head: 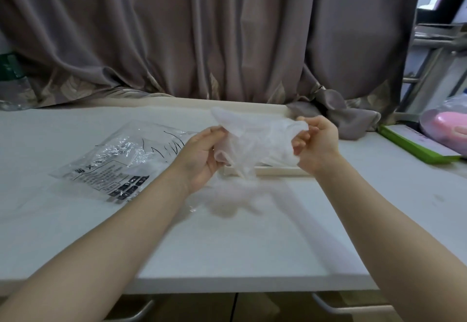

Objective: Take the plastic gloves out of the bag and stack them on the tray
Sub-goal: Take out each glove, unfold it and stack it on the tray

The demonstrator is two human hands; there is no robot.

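Above the tray (278, 171), left hand (202, 157), right hand (316, 142), both pinching one plastic glove (255, 134); bag (121, 160) left

We reach both bare forearms forward over the worktop (227, 233), hands raised above it near its far edge. Our left hand (202, 155) has thumb and fingers curled, pinching the plastic glove (255, 134). Our right hand (317, 142) pinches its other side, fingers bent, palms turned toward each other.
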